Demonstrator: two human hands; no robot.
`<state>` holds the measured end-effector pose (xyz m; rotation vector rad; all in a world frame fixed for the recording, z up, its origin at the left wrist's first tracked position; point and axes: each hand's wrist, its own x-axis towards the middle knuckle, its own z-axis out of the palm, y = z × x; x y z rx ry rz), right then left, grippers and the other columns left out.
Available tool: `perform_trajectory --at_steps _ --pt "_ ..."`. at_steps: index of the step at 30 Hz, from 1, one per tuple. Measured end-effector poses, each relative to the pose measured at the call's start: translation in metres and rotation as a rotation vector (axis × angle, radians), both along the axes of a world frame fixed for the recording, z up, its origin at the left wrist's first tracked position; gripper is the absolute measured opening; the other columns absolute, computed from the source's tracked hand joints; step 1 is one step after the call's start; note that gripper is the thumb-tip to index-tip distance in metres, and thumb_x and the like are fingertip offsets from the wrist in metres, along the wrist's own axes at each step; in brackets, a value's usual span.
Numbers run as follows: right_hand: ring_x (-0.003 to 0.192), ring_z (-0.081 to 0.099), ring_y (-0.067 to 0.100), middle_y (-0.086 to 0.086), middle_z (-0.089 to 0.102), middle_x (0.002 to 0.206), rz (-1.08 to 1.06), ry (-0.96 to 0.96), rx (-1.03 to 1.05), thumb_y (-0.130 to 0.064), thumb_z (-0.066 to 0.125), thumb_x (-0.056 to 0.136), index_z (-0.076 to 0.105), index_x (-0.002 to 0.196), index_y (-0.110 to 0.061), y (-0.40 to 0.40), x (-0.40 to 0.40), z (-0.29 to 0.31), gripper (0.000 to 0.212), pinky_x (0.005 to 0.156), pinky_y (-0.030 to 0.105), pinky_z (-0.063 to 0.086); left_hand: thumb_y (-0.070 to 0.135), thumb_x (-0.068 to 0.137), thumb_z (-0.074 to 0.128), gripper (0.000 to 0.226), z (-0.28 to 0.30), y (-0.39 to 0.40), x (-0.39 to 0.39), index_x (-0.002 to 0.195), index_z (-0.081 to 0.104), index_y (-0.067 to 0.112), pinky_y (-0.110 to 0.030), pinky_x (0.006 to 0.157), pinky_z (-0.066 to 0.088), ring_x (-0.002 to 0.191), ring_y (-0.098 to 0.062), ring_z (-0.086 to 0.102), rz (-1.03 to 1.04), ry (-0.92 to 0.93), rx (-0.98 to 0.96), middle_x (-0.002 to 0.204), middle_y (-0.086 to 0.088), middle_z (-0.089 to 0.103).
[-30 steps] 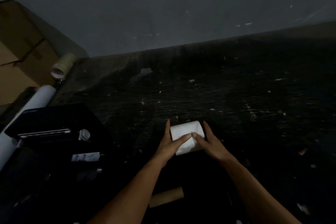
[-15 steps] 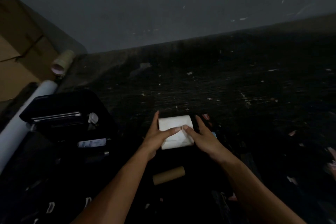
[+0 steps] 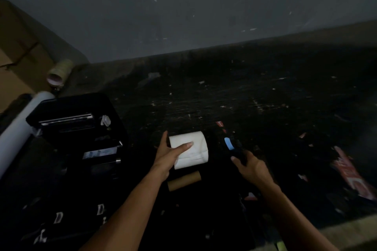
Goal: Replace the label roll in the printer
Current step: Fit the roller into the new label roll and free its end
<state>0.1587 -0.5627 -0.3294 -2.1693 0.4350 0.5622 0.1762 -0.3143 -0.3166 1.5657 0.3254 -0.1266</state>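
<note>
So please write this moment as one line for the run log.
left hand holds white label roll | right hand on dark tool | empty core on table | printer open

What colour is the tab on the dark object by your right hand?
Light blue, on the dark object the right hand touches; head view, the only one.

Matt white paper label roll (image 3: 190, 149), brown cardboard core (image 3: 184, 180), glossy black plastic printer (image 3: 77, 120).

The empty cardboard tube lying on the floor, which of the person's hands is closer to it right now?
Left. The left hand grips the white label roll just above the cardboard tube. The right hand is off to the tube's right, reaching for a dark object with a blue patch.
</note>
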Motion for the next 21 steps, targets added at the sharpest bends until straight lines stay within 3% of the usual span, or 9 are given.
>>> perform_trajectory --at_steps 3,7,12,16,21 --pt "0.092 0.066 0.022 0.007 0.066 0.105 0.014 -0.050 -0.076 -0.049 0.052 0.086 0.046 0.126 -0.025 0.024 -0.012 -0.012 0.047 0.084 0.041 0.055 0.033 0.049 0.093 0.102 -0.008 0.012 -0.009 0.136 0.039 0.033 -0.040 0.096 0.052 0.107 -0.014 0.063 -0.001 0.011 0.089 0.119 0.003 0.065" --pt "0.091 0.064 0.017 0.005 0.064 0.109 0.035 -0.110 -0.081 -0.035 0.054 0.089 0.047 0.127 -0.022 0.047 -0.026 -0.009 0.040 0.080 0.034 0.055 0.049 0.035 0.094 0.128 -0.013 0.025 -0.022 0.142 0.024 0.043 -0.042 0.104 0.045 0.118 -0.015 0.056 0.011 0.052 0.187 0.133 0.005 0.056" --pt "0.106 0.060 0.020 0.008 0.060 0.123 -0.131 -0.100 0.131 -0.020 0.060 0.087 0.046 0.129 -0.018 0.043 -0.055 -0.011 0.044 0.088 0.035 0.052 0.044 0.042 0.092 0.129 -0.010 0.030 -0.046 0.146 0.016 0.041 -0.042 0.109 0.040 0.125 -0.017 0.049 -0.059 0.021 0.217 0.141 0.003 0.048" --pt "0.107 0.059 0.020 0.008 0.060 0.123 -0.273 -0.162 0.205 -0.018 0.064 0.084 0.047 0.128 -0.016 0.028 -0.083 -0.010 0.047 0.085 0.033 0.047 0.024 0.064 0.086 0.118 -0.014 0.034 -0.064 0.150 0.004 0.033 -0.029 0.106 0.035 0.127 -0.013 0.043 -0.134 0.034 0.171 0.143 0.004 0.041" --pt "0.111 0.058 0.021 0.007 0.063 0.120 -0.362 -0.345 0.149 -0.018 0.067 0.083 0.041 0.135 -0.014 0.012 -0.101 0.006 0.059 0.091 0.031 0.044 0.046 0.051 0.088 0.132 -0.014 0.040 -0.078 0.150 0.000 0.034 -0.029 0.109 0.032 0.129 -0.011 0.038 -0.260 0.077 0.167 0.147 0.009 0.034"
